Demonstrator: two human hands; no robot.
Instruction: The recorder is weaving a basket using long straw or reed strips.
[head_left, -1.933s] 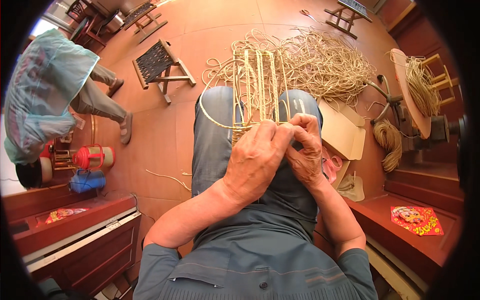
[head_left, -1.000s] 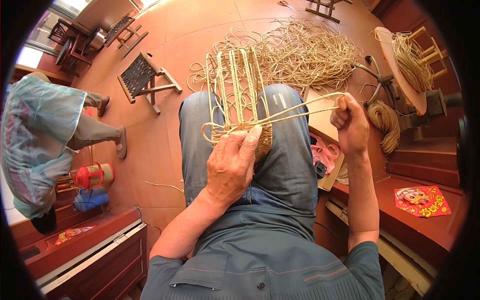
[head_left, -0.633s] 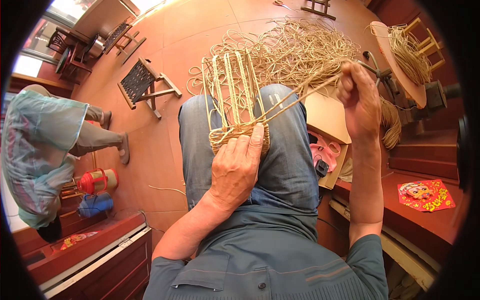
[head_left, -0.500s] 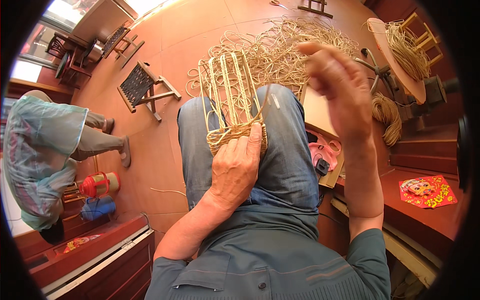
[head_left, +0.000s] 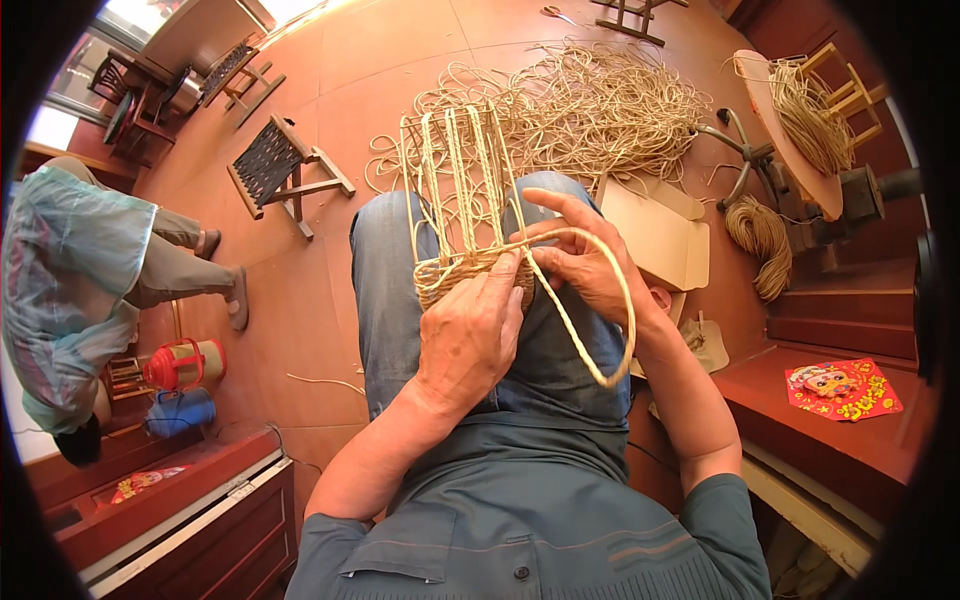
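Observation:
A rope-wrapped frame with long pale cord strands (head_left: 455, 175) stretches forward between my denim knees, its near end a tightly woven band (head_left: 432, 290). My left hand (head_left: 465, 335) grips this band, thumb along its upper edge. Just right of it, my right hand (head_left: 585, 260) has its index finger raised, while the thumb and lower fingers close on cord at the band's right corner. A big loop of cord (head_left: 625, 350) hangs from there over my right wrist and thigh. The fingertips of both hands are partly hidden by cord and weaving.
A tangled cord pile (head_left: 620, 100) lies ahead. A folding stool (head_left: 270, 165) stands left, beside a person (head_left: 80, 260) bending near a red flask (head_left: 188, 365). Right are an open cardboard box (head_left: 670, 245), a round board with coiled cord (head_left: 780, 110), another coil (head_left: 760, 245) and a ledge (head_left: 830, 450).
My right hand, which pulled cord out to the upper right, has come back down to the band, and the slack cord now forms a loop. My left hand stays on the band.

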